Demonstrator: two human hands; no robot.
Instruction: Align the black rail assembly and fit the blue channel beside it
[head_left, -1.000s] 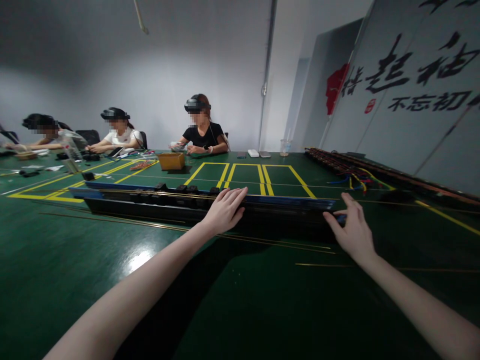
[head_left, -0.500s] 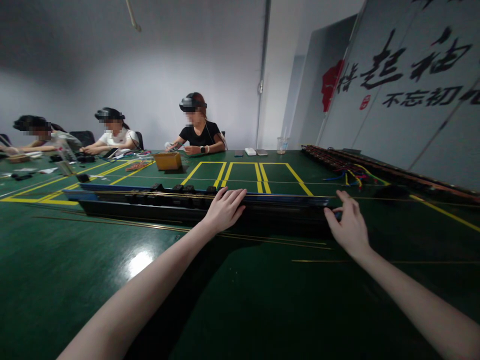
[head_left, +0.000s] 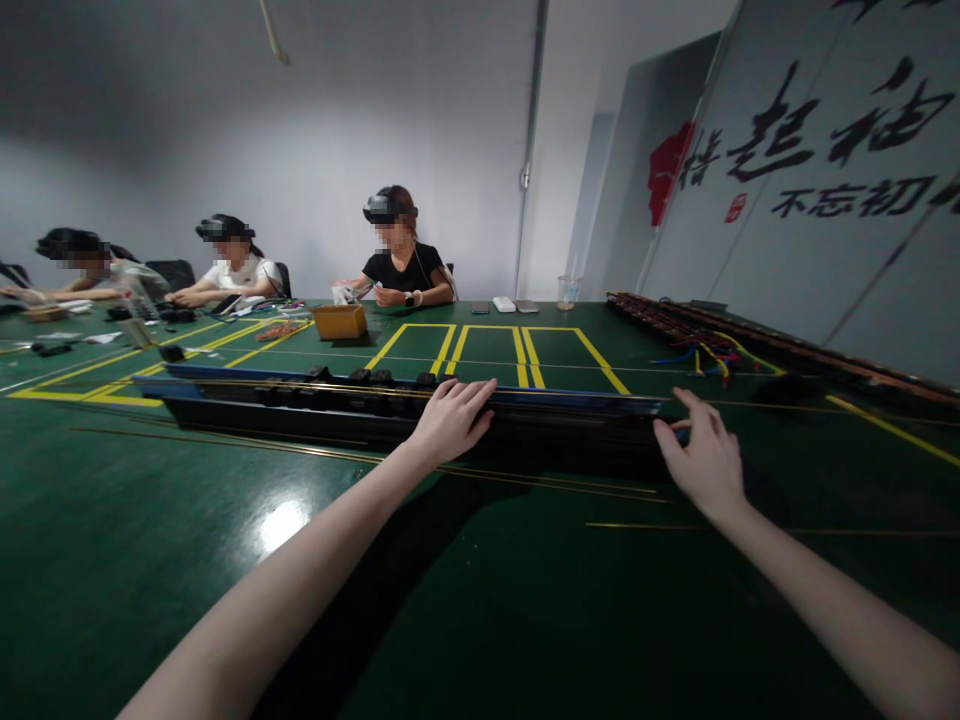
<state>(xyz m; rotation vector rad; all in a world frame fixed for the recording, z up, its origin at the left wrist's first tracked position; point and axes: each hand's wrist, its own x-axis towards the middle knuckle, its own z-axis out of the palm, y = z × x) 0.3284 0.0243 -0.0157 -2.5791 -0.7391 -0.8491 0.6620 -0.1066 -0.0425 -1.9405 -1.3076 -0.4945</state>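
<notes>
A long black trough [head_left: 255,420] with a blue far side lies across the green table. Several black blocks [head_left: 318,385] sit in its left half, and thin brass-coloured rods run along its top. My left hand [head_left: 448,420] rests over the middle of the trough, palm down, fingers stretched out and thumb toward me. At the trough's right end is my right hand [head_left: 705,455], its thumb and fingers apart around the end. A small dark blue part shows between them; what it belongs to is unclear. My fingertips there are partly hidden.
More thin rods [head_left: 630,489] lie in front of the trough. Beyond it are yellow tape lines [head_left: 487,328], a yellow-brown box [head_left: 340,322], a plastic cup [head_left: 568,292] and coloured wires [head_left: 724,360] beside long dark strips [head_left: 675,320]. Several people in headsets sit across the table.
The whole view has shifted slightly to the right. My hands keep their places on the trough. Across the table, one person's hands have moved a little above the box.
</notes>
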